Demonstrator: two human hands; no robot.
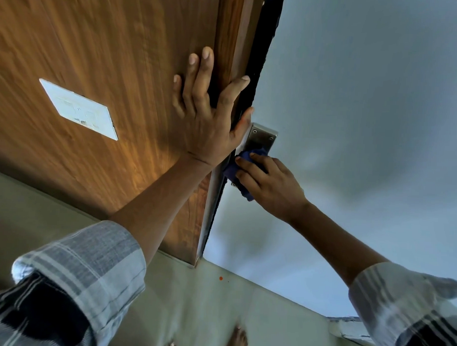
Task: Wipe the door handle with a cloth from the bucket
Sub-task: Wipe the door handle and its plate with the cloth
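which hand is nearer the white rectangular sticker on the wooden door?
Left. The left hand lies flat on the wooden door beside the white rectangular sticker; the right hand is beyond the door's edge, pressing a blue cloth.

The door edge [227, 69] was blocked by the left hand [211, 120]. The handle plate [262, 137] was partly covered by the cloth [238, 170] and right hand [271, 184]. Open room was left alongside the pale wall [366, 113].
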